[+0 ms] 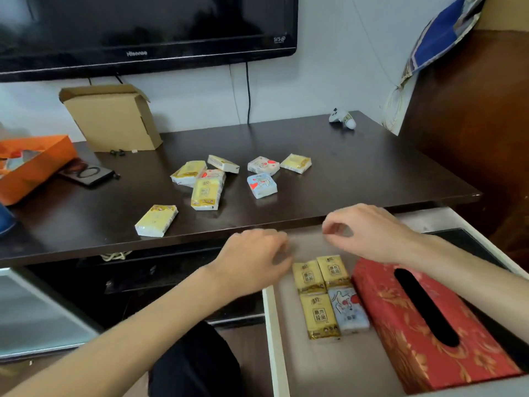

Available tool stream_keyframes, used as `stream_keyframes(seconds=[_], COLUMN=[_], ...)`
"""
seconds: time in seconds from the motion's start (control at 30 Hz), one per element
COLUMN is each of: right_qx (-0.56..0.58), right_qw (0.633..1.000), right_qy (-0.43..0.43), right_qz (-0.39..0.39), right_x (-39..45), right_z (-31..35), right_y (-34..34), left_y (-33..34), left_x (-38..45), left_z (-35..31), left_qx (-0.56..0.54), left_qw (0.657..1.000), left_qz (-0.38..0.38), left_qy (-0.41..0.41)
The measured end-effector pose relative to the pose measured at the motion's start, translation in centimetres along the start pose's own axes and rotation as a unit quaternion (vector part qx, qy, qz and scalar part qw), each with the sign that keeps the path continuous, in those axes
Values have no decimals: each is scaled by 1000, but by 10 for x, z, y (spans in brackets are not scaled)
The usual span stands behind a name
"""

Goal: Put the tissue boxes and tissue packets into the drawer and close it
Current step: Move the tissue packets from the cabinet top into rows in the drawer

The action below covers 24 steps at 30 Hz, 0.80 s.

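The white drawer (272, 325) stands pulled out at the lower right. Inside lie a red patterned tissue box (400, 325) and several tissue packets (320, 313) in a neat block to its left. Several more packets are scattered on the dark table (357, 173): a yellow one (156, 220) near the front edge, a yellow one (206, 193) in a small pile, a blue one (262, 185), a pale one (263, 165). My left hand (252, 262) hovers over the drawer's back left, fingers curled and empty. My right hand (369, 230) hovers over the drawer's back, fingers loosely bent, holding nothing.
A black TV (143, 30) hangs on the wall. On the table stand a cardboard box (114, 118), an orange bag (31, 167), a black device (88, 174) and a small white toy (343, 118). A brown cabinet (472, 124) rises at the right.
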State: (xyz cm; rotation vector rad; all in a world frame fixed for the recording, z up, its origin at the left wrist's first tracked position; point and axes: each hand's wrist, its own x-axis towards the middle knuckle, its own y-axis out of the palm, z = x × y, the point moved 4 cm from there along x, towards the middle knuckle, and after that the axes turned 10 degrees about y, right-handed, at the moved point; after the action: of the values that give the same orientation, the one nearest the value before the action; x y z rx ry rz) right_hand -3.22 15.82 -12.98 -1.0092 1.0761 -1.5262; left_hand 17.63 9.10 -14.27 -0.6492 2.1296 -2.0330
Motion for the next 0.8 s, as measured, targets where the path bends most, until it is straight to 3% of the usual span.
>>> stream_keyframes(seconds=[0.13, 0.27, 0.33, 0.4, 0.53, 0.8], right_qx=[96, 109, 87, 52, 9, -26], right_qw=[995, 994, 996, 996, 992, 995], right_qy=[31, 14, 1, -4, -7, -23], right_qz=[-16, 2, 36, 70, 128, 95], right_x=[63, 123, 148, 168, 192, 194], right_z=[18, 43, 54, 61, 64, 61], right_y=[-18, -12, 0, 13, 34, 30], left_y=[-45, -63, -62, -56, -42, -42], left_x=[13, 26, 28, 28, 25, 28], left_z=[57, 118, 148, 171, 195, 200], left_qx=[20, 51, 46, 10, -24, 24], left_qw=[997, 990, 987, 985, 976, 986], left_qz=[-40, -69, -37, 44, 149, 100], left_qy=[-55, -116, -150, -168, -159, -127])
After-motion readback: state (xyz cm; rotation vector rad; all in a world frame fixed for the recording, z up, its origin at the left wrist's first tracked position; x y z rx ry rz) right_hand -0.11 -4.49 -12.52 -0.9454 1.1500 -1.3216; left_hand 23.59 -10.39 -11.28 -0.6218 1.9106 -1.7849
